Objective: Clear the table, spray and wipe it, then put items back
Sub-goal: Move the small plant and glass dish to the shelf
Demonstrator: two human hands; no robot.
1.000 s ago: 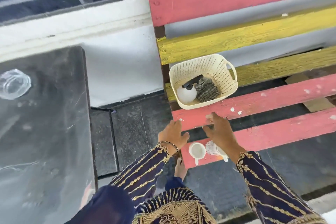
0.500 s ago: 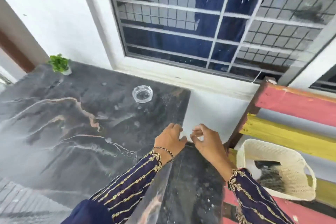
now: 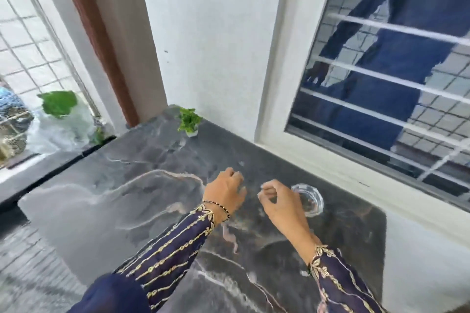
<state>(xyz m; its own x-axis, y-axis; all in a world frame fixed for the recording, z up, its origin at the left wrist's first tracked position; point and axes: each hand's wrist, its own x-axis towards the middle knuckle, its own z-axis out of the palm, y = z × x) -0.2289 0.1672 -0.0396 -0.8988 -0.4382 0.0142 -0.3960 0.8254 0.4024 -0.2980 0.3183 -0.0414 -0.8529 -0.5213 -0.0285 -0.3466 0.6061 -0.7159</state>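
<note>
Two bare hands over a dark marble-patterned table [image 3: 122, 201], seen from above through a head-worn wide-angle camera. Left hand [image 3: 225, 192] near the middle of the tabletop, back upward, fingers curled loosely downward, holding nothing; contact with the surface hard to judge. Right hand [image 3: 281, 201] just beside it, thumb and forefinger drawn near each other but with a gap, other fingers curled, also holding nothing. Directly past the right hand, partly hidden by it, a small clear glass dish [image 3: 311, 199] standing on the table close to the window-side edge. Cannot tell whether the right hand touches the dish. Dark blue sleeves with gold embroidery on both arms, a thin beaded bracelet [image 3: 220, 208] at the left wrist.

At the far corner of the table, well apart from both hands, a small green plant in a white pot [image 3: 189, 122], standing upright just beside a white wall [image 3: 211, 40]. Pale veins and faint smudges across the tabletop. Right of the wall, a white-framed window [image 3: 381, 79] with horizontal bars, a blue-clothed reflection in the glass. To the left, a brown door frame [image 3: 96, 35], a metal grille, and behind it a clear plastic bag with green leaves [image 3: 59, 103]. Slight motion blur throughout.
</note>
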